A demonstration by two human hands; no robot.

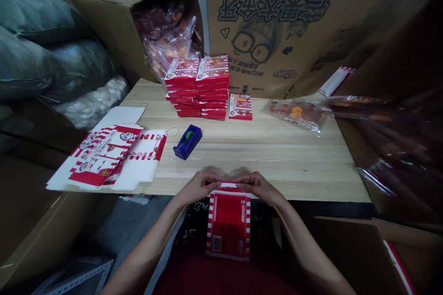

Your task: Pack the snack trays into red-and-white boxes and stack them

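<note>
A red and white printed box (pixel 229 221) hangs at the table's front edge, its barcode side toward me. My left hand (pixel 202 185) pinches the left corner of its white top flap. At the flap's right corner, my right hand (pixel 258 186) pinches in the same way. Beyond my hands on the table lies a blue tape dispenser (pixel 188 142) with a green core. Flat printed box blanks (pixel 110 152) lie in a pile to the left. Finished-looking red and white boxes (pixel 197 87) stand in two stacks at the back, with a single box (pixel 240 107) beside them.
An open carton (pixel 107 18) full of clear-wrapped items (pixel 173 41) stands at the back left. A large printed carton (pixel 270 69) rises behind the wooden table (pixel 277 161). Plastic packets (pixel 297 113) lie at the right edge. Stuffed sacks (pixel 51 46) crowd the left.
</note>
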